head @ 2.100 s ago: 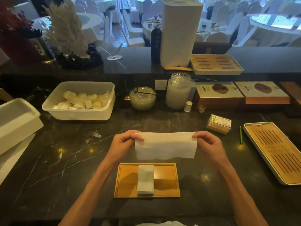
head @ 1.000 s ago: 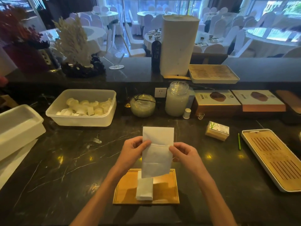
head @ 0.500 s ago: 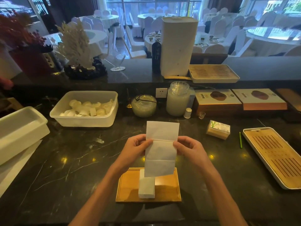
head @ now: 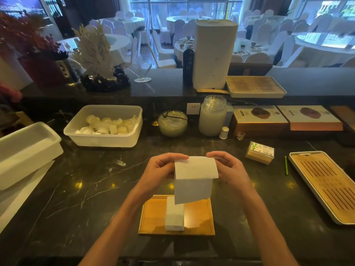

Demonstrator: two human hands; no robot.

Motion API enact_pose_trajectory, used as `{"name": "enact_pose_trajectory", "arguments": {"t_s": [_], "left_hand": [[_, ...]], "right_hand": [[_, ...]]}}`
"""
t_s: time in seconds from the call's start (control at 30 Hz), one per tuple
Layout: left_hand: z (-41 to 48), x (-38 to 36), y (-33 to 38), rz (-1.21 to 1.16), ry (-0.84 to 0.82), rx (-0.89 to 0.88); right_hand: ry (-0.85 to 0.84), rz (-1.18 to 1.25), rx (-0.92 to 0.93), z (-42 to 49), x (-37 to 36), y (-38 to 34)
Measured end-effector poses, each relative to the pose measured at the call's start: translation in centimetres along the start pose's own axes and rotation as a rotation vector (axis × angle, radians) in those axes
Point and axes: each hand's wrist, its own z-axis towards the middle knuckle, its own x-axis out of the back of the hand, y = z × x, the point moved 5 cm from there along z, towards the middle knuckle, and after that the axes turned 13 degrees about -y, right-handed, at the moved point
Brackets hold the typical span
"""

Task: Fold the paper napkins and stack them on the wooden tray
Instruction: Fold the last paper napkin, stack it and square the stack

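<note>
I hold a white paper napkin (head: 194,181) in the air above the counter, its top third bent over toward me. My left hand (head: 161,169) pinches its left edge and my right hand (head: 228,169) pinches its right edge. Below it a small wooden tray (head: 153,217) lies on the dark marble counter near the front edge. A stack of folded white napkins (head: 174,217) lies on the tray's middle; the hanging napkin hides its far end.
A white tub of rolled towels (head: 103,125) stands at back left, a white box (head: 25,150) at far left. Two glass jars (head: 212,116), a small packet (head: 260,152), a green pen (head: 286,166) and a slatted tea tray (head: 326,187) lie to the right.
The napkin was first held wide, then turned upright as a tall strip. Its top part has now folded down over the front, and both hands have shifted to the upper fold.
</note>
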Motion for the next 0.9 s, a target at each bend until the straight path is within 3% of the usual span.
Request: {"name": "enact_pose_trajectory", "arguments": {"t_s": [0.1, 0.3, 0.57, 0.7, 0.9], "left_hand": [[0.0, -0.2, 0.4, -0.014, -0.009, 0.002], [0.2, -0.9, -0.3, -0.081, -0.072, 0.172], [0.4, -0.9, -0.2, -0.098, -0.144, 0.141], [0.6, -0.5, -0.3, -0.083, -0.09, 0.112], [0.7, 0.1, -0.9, -0.03, -0.04, 0.13]], "right_hand": [[0.014, 0.005, 0.026, 0.1, 0.1, -0.5], [0.031, -0.017, 0.057, 0.5, 0.4, -1.3], [0.0, -0.001, 0.043, 0.5, 0.7, -1.0], [-0.091, 0.097, -0.069, 0.6, 0.4, -0.3], [-0.179, 0.033, -0.179, 0.4, 0.1, 1.7]]}}
